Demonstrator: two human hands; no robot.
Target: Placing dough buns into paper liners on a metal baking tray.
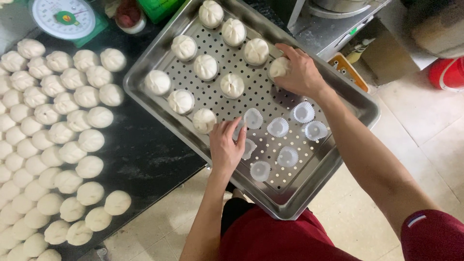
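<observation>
Your right hand [300, 73] is closed around a round white dough bun [279, 67], setting it at the far edge of the perforated stainless-steel tray [290, 193]. Your left hand [226, 147] rests open, fingertips on a white pleated paper cup [248, 148], just beside another bun [204, 120]. Rows of dough balls [53, 140] cover the black counter [145, 154] on your left.

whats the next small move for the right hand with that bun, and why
Probably set the bun down at the end of the top row and let go. The right hand holds it just above the perforated tray, next to the last bun in that row. The left hand rests by an empty paper cup, so the cups look like the following spots.
</observation>
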